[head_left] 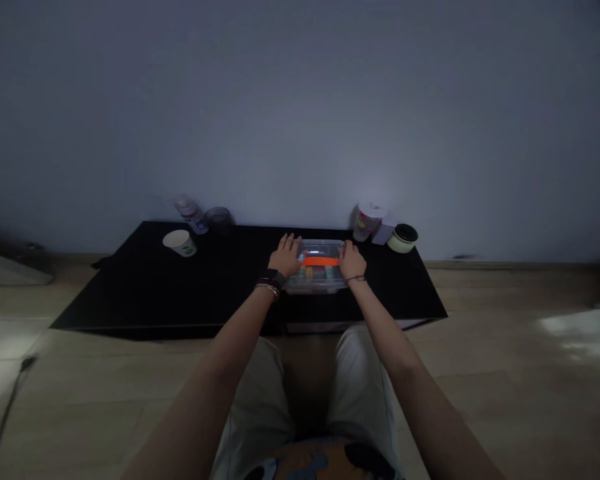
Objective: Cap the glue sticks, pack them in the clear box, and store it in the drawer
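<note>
At the frame's centre, our left hand (285, 257) and right hand (353, 261) rest apart, open on a clear plastic box (317, 283) with an orange band (321, 261); it looks light and stiff, best gripped by its side rims.

Grey wall (300, 113), low black table (130, 293), pale wood floor (80, 373)

Home room: wood floor (80, 373), low black table (130, 293).

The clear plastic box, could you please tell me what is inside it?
Small coloured items show below an orange band; the left hand and right hand cover the rear corners.
</note>
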{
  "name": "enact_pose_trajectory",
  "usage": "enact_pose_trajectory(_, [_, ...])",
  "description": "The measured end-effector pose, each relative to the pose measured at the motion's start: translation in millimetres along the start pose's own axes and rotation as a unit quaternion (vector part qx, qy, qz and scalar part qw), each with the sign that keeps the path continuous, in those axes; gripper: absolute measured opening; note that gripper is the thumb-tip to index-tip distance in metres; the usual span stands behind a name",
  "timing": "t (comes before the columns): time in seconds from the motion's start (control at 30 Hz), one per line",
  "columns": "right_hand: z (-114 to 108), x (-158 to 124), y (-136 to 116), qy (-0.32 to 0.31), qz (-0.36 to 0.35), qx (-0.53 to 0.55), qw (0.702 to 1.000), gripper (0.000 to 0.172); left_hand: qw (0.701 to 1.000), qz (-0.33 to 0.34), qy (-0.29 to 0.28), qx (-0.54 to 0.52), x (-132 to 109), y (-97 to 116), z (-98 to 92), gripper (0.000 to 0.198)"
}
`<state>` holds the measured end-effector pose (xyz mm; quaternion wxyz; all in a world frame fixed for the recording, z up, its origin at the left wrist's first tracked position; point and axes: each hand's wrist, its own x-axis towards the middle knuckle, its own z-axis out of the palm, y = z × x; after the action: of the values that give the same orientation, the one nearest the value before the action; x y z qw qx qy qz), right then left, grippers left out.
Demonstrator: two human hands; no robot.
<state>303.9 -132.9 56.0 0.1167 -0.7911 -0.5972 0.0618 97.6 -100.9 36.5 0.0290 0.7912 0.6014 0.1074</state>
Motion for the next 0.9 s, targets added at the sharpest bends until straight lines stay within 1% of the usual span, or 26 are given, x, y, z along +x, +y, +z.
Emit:
enact_pose_trajectory(0.07, [-0.9, -2.5, -2.5, 0.0, -0.021, -0.03, 0.999, 0.048, 1.0, -0.004, -0.002, -0.004, -0.4, 0.8, -1.2, 0.061])
enact_pose_trajectory(0.23, [-3.1, -4.3, -6.6, 0.005, -0.056, -0.094, 0.994, 0.064, 1.0, -0.005, 0.003, -0.009, -1.2, 2.5, -2.9, 0.06])
enact_pose_trajectory(0.33, [-3.3, -5.0, -9.2, 0.002, -0.067, -0.116, 0.991, 0.068, 1.0, -0.009, -0.003, -0.01, -1.4, 2.5, -2.6, 0.061])
enact_pose_trajectory(0.5, [-3.5, -7.5, -14.3, 0.02, -0.096, -0.132, 0.986, 0.069, 1.0, -0.01, 0.0, -0.009, -0.7, 1.6, -0.7, 0.06])
enact_pose_trajectory(0.6, [-4.3, -8.2, -15.2, 0.021, -0.093, -0.116, 0.989, 0.066, 1.0, -0.007, 0.001, -0.009, 0.0, 1.1, 0.2, 0.06])
enact_pose_trajectory(0.67, [-4.1, -7.6, -14.2, 0.039, -0.093, -0.099, 0.99, 0.062, 1.0, -0.005, 0.003, -0.01, 0.4, 0.8, 0.3, 0.061])
enact_pose_trajectory(0.77, [-1.8, -5.7, -11.4, 0.072, -0.127, -0.078, 0.986, 0.055, 1.0, 0.0, 0.005, -0.015, 0.9, 0.5, -0.7, 0.06])
enact_pose_trajectory(0.83, [0.8, -4.2, -9.6, 0.07, -0.155, -0.066, 0.983, 0.054, 1.0, 0.001, 0.003, -0.021, 0.4, 0.6, -2.5, 0.06])
enact_pose_trajectory(0.9, [3.2, -2.9, -8.6, 0.053, -0.158, -0.059, 0.984, 0.059, 1.0, 0.0, 0.003, -0.03, -1.2, 1.2, -5.1, 0.059])
